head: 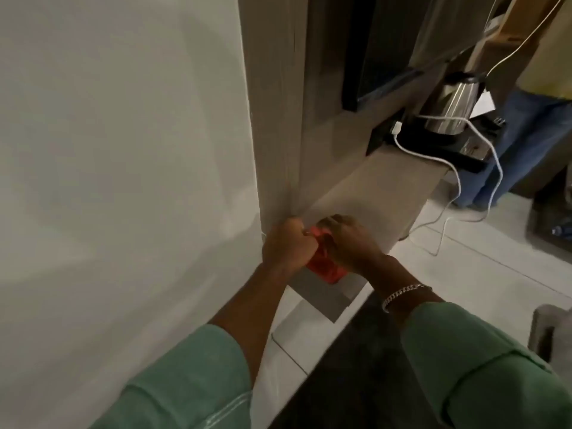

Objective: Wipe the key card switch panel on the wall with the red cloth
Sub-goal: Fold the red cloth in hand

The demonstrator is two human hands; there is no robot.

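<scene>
At centre frame, both hands, left hand [286,243] and right hand [349,243], are clenching the bunched red cloth [325,267]; no switch panel is showing, so wiping is seemingly not yet begun.

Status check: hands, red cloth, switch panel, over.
Left hand and right hand both bunching red cloth at shelf edge. Switch panel not in view. Nothing wiped yet.

Both arms wear loose mint-green sleeves, pushed up so the forearms are bare below the elbow. The left sleeve [198,376] has a folded cuff and a pale stitched seam running near its lower edge. The right sleeve [483,366] bunches in soft folds with a creased cuff. A silver chain-link bracelet [402,294] circles the right wrist. The left wrist is bare.
</scene>
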